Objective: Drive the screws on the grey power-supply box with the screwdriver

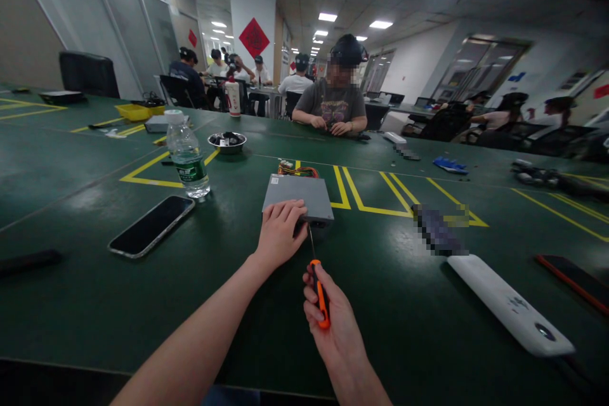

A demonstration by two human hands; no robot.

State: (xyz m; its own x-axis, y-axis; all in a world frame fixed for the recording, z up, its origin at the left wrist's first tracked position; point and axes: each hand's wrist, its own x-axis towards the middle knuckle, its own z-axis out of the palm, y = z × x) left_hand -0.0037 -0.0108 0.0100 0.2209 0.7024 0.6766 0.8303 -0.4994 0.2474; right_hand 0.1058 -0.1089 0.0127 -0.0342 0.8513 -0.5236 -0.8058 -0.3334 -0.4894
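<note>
A grey metal computer power supply (pixel 297 189) lies on the green table in front of me, its bundle of coloured wires (pixel 299 169) at the far side. My left hand (pixel 284 228) grips its near left edge, fingers over the top and thumb down by the near face. In my right hand (pixel 328 304) is a screwdriver (pixel 321 298) with an orange and black handle, held in wrapped fingers. Its thin shaft points away from me, up to the near face of the power supply. Whether the tip sits in a screw is too small to tell.
Left of the power supply are a water bottle (pixel 189 162), a phone (pixel 152 226) and a metal bowl (pixel 227 142) of small dark parts. A long white device (pixel 511 304) lies at right, near a red-edged dark phone (pixel 573 280). A person (pixel 333 98) sits opposite.
</note>
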